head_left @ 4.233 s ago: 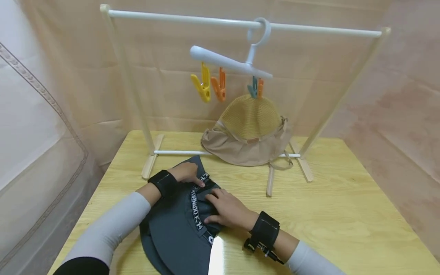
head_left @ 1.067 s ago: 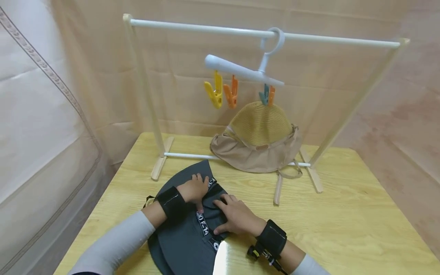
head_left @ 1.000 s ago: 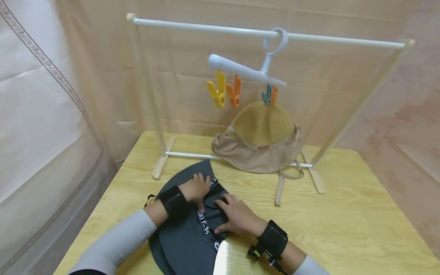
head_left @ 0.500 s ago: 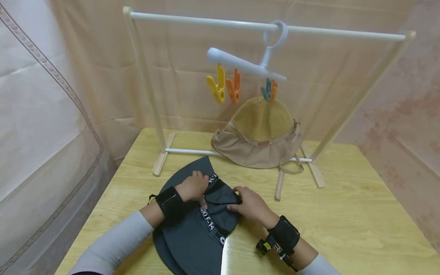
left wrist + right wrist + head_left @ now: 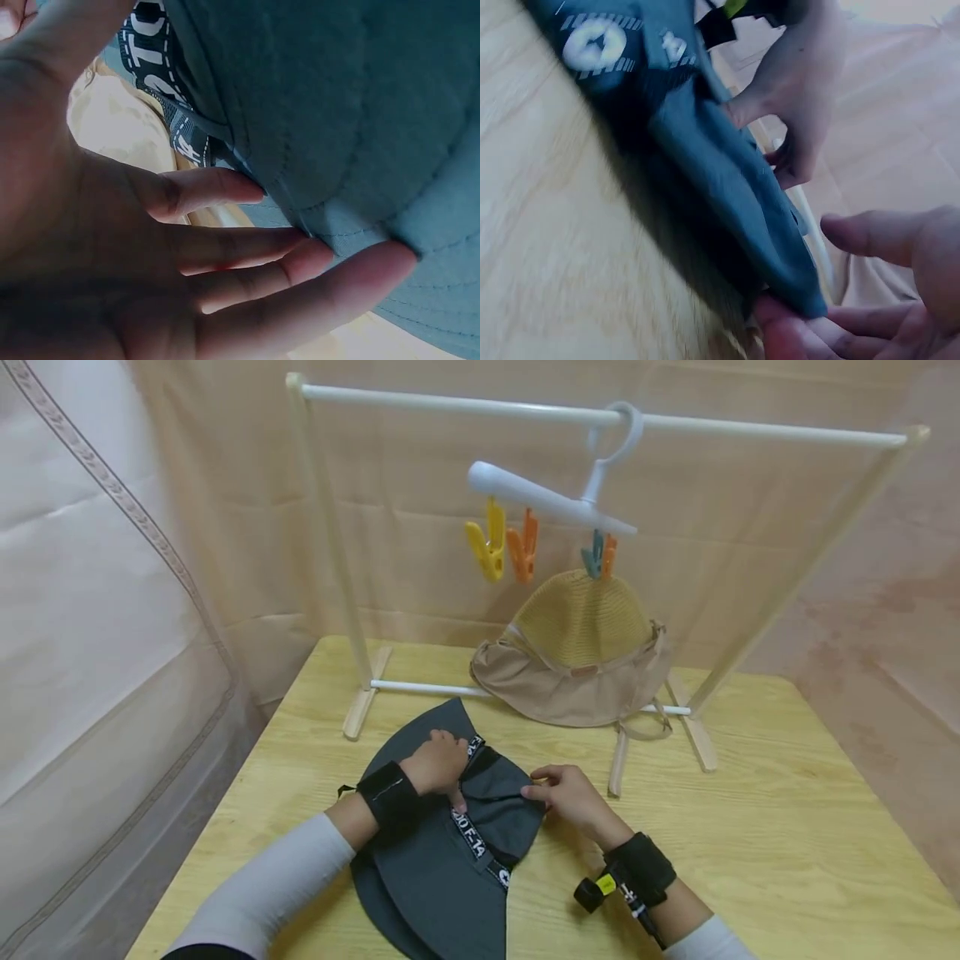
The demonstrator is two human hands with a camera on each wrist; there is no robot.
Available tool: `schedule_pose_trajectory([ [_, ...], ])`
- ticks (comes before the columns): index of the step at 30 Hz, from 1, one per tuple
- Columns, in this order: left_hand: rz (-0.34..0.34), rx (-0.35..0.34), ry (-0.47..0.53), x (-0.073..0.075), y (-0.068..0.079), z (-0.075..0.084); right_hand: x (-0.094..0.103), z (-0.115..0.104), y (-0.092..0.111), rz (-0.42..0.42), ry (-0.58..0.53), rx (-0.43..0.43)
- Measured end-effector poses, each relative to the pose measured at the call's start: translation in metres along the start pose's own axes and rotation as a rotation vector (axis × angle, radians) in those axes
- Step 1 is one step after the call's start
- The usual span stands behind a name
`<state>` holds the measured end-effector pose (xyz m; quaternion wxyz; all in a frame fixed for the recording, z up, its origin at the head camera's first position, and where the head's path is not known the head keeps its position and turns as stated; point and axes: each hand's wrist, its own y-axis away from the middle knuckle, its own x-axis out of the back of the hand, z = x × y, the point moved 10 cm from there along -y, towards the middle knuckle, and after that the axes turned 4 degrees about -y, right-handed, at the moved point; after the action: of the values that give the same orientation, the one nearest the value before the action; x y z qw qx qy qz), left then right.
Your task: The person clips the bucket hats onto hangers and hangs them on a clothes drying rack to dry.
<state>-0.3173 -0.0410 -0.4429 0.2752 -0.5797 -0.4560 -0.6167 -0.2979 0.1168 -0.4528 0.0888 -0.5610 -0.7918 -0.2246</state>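
A dark grey brimmed hat [image 5: 442,893] lies folded on its side on the table, its black band [image 5: 472,835] printed with white letters. My left hand [image 5: 437,766] rests on the brim near the band. In the left wrist view its relaxed fingers [image 5: 300,307] touch the stitched brim with their tips. My right hand [image 5: 573,797] is at the right edge of the crown, thumb above and fingers tucked round the edge. In the right wrist view, the fingers [image 5: 787,334] lie under the fabric, and the thumb looks slightly apart from it.
Behind stands a rack with a white top bar [image 5: 450,403]. A white hanger [image 5: 555,497] on it carries a yellow clip [image 5: 491,547], an orange clip [image 5: 523,552] and two more clips, which hold a straw sun hat [image 5: 585,627]. The wooden table [image 5: 765,843] extends to the right.
The right hand has moved from the top of the dark hat's crown to its right edge. The crown reaches farther right and looks flatter. The left hand stays on the brim.
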Motion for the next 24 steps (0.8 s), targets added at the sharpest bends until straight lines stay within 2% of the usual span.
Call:
schedule_pose_trajectory([
  [3, -0.018, 0.012, 0.018, 0.000, -0.005, 0.003, 0.006, 0.009, 0.001, 0.006, -0.098, -0.059],
  [7, -0.029, 0.032, 0.055, -0.001, -0.003, -0.001, -0.001, 0.016, 0.003, -0.082, -0.154, -0.110],
  [10, -0.014, 0.034, 0.086, -0.001, 0.001, -0.009, -0.007, 0.016, 0.003, -0.099, -0.103, -0.094],
  [14, 0.010, 0.021, 0.123, 0.000, 0.007, -0.013, -0.008, 0.006, 0.001, -0.028, 0.025, -0.005],
  [17, 0.025, 0.005, 0.147, 0.005, 0.010, -0.013, -0.007, 0.000, 0.001, 0.016, 0.080, 0.045],
  [24, 0.086, -0.031, 0.154, 0.009, 0.011, -0.011, -0.008, 0.000, 0.003, 0.063, 0.080, 0.021],
])
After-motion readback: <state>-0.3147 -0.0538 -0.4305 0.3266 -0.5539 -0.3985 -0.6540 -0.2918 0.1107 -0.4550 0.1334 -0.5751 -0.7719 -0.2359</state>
